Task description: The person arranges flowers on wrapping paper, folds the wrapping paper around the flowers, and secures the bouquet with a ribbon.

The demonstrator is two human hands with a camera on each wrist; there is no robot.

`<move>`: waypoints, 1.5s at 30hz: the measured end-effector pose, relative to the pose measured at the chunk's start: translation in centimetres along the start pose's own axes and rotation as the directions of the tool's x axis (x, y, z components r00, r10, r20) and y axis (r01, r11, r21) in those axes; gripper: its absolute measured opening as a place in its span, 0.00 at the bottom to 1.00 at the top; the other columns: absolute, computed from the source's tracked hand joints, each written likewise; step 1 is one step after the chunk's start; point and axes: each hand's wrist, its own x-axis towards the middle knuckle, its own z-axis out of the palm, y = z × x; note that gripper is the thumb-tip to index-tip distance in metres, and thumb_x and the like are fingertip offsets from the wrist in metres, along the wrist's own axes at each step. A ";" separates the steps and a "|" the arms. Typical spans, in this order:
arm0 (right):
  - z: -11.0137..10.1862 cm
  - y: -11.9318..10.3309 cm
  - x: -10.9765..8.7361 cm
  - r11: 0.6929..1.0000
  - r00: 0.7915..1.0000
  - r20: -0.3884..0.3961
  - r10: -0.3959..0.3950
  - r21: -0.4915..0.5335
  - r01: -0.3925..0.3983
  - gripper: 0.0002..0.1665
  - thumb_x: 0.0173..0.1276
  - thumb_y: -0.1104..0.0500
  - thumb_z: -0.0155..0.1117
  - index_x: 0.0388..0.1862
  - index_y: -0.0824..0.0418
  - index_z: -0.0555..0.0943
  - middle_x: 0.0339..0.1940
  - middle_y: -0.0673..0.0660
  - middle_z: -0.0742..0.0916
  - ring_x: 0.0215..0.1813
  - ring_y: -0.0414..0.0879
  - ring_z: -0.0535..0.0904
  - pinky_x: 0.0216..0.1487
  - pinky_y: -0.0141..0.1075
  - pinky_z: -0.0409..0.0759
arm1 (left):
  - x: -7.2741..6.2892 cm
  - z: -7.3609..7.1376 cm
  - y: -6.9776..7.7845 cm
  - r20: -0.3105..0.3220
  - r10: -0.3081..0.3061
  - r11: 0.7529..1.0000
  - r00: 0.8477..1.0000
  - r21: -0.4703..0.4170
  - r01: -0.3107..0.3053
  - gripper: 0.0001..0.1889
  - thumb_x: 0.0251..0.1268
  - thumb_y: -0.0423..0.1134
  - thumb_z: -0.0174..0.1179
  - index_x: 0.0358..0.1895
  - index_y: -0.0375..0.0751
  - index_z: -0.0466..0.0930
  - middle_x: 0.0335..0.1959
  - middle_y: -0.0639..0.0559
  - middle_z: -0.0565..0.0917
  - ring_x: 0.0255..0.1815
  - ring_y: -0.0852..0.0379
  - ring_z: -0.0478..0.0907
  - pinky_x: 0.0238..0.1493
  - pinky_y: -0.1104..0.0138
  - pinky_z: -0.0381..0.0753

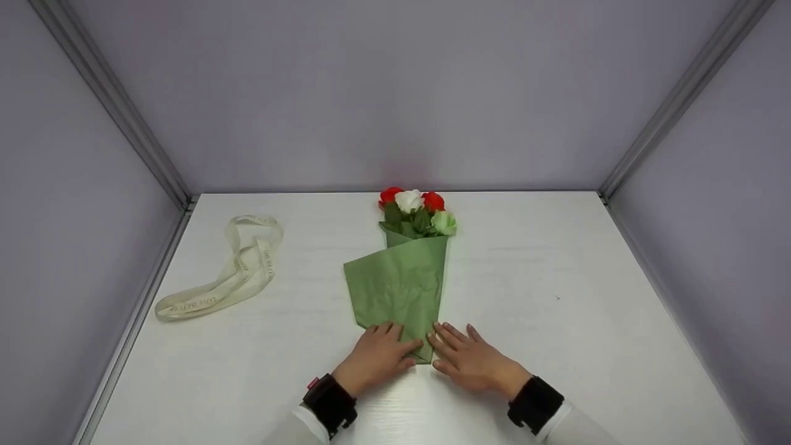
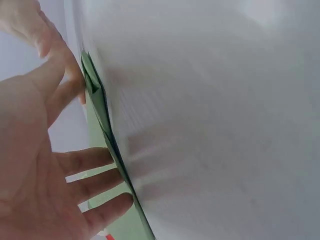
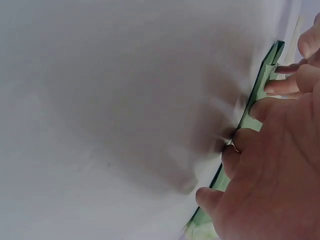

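I see my left hand [image 1: 377, 357] and right hand [image 1: 473, 363] touching the wrap [image 1: 398, 284], fingers extended — light, crease-prone, I'd guess; best held near its narrow end.

Flowers [image 1: 409, 202] partly hidden by paper [image 1: 400, 283], ribbon lettering [image 1: 197, 303] blurred

I have left hand [image 1: 378, 356] and right hand [image 1: 474, 363] palms down, angled inward (fingers loosely extended), close together.

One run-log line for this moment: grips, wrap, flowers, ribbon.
left grip: on green paper, lower end | right grip: touching its right edge | flowers: blooms outside paper | ribbon: loose, left of paper
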 end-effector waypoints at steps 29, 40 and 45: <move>-1.8 0.7 4.5 0.983 0.986 -0.094 0.137 -0.108 -0.147 0.52 0.73 0.26 0.30 0.80 0.62 0.49 0.80 0.61 0.53 0.79 0.55 0.45 0.73 0.58 0.45 | 1.0 0.4 -0.5 0.054 -0.287 0.958 0.956 -0.010 0.288 0.40 0.64 0.70 0.50 0.74 0.51 0.64 0.72 0.32 0.60 0.71 0.32 0.58 0.61 0.38 0.65; -3.6 2.1 6.8 0.971 0.972 -0.071 0.223 -0.074 -0.228 0.50 0.74 0.27 0.30 0.81 0.60 0.47 0.80 0.59 0.53 0.79 0.54 0.44 0.74 0.58 0.45 | 1.1 -0.1 -0.4 0.080 -0.302 0.953 0.950 -0.007 0.304 0.40 0.64 0.70 0.51 0.74 0.52 0.64 0.72 0.33 0.60 0.71 0.33 0.59 0.61 0.38 0.66; -3.9 3.0 7.7 0.959 0.959 -0.095 0.267 -0.074 -0.274 0.50 0.74 0.28 0.33 0.80 0.62 0.47 0.80 0.59 0.53 0.79 0.54 0.45 0.74 0.57 0.44 | 1.0 -0.2 -0.2 0.070 -0.295 0.955 0.953 -0.017 0.297 0.40 0.64 0.70 0.52 0.74 0.51 0.65 0.72 0.33 0.61 0.71 0.33 0.59 0.59 0.39 0.68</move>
